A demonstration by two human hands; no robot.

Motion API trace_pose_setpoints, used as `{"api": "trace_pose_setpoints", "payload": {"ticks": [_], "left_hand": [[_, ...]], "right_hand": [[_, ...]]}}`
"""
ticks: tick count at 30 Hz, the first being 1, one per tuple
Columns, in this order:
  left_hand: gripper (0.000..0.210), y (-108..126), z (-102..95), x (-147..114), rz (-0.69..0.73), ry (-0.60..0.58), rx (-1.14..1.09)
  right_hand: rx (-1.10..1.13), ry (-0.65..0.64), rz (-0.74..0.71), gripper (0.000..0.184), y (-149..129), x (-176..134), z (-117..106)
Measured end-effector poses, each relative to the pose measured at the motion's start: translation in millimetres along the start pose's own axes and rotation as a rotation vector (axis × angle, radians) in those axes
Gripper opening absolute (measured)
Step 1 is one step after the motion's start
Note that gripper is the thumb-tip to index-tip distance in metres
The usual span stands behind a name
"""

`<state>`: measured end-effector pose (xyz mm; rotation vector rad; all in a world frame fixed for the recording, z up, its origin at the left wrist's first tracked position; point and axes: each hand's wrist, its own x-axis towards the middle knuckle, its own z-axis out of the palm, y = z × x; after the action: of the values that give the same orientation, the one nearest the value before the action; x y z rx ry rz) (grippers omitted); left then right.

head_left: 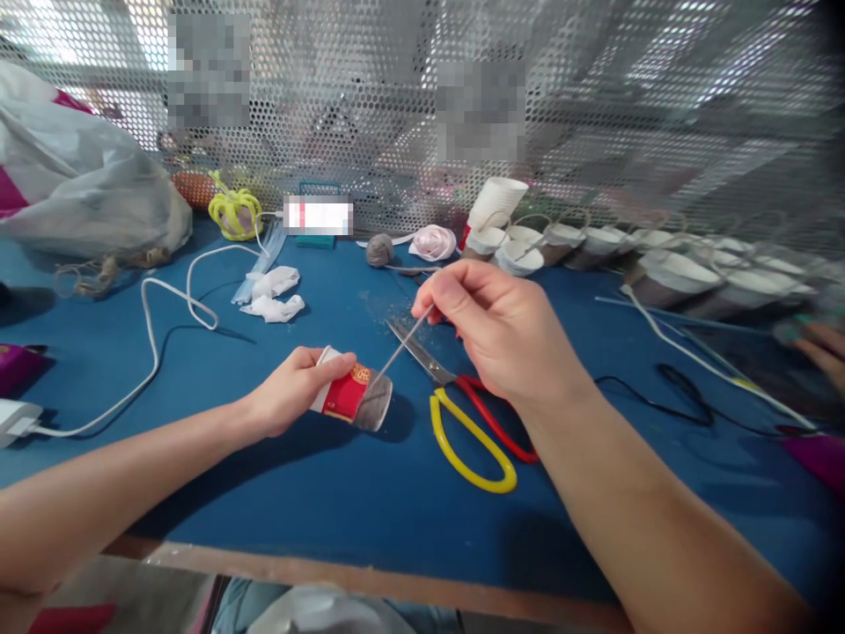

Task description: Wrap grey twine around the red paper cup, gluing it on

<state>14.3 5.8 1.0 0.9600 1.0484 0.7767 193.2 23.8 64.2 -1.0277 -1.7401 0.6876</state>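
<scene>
My left hand (290,387) grips a small red and white paper cup (347,396) lying on its side just above the blue table (277,493); grey yarn is wrapped around the cup's bottom end. My right hand (495,339) pinches a taut strand of grey yarn (406,339) that runs down to the cup. Scissors (462,409) with one red and one yellow handle lie on the table under my right hand.
A grey yarn ball (379,250) and a pink fabric rose (432,242) lie further back. Yarn-wrapped cups (660,264) line the back right by the perforated metal screen (594,106). A white cable (155,339), crumpled tissue (274,295), a plastic bag (85,189) sit left. Another person's fingers (822,348) show at right.
</scene>
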Motion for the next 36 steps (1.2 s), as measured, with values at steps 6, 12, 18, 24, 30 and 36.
{"api": "trace_pose_setpoints", "payload": {"ticks": [6,12,18,24,30,36], "left_hand": [[0.043,-2,2.6,-5,0.087,-0.06,0.159],[0.044,-2,4.3,-9,0.16,-0.125,0.218],[0.044,-3,4.1,-15,0.263,-0.163,0.284],[0.043,-4,0.1,-19,0.449,-0.162,0.433],[0.039,-7,-5.7,-21,0.638,-0.187,0.552],[0.031,-6,-6.7,-23,0.835,-0.208,0.578]], "right_hand": [[-0.025,0.017,0.024,0.022,11,5,3],[-0.092,-0.002,0.093,0.022,27,9,6],[-0.174,-0.06,0.142,0.024,35,9,9],[-0.215,-0.118,0.171,0.025,33,7,12],[-0.23,-0.174,0.201,0.025,37,5,17],[-0.239,-0.22,0.222,0.025,39,2,20]]}}
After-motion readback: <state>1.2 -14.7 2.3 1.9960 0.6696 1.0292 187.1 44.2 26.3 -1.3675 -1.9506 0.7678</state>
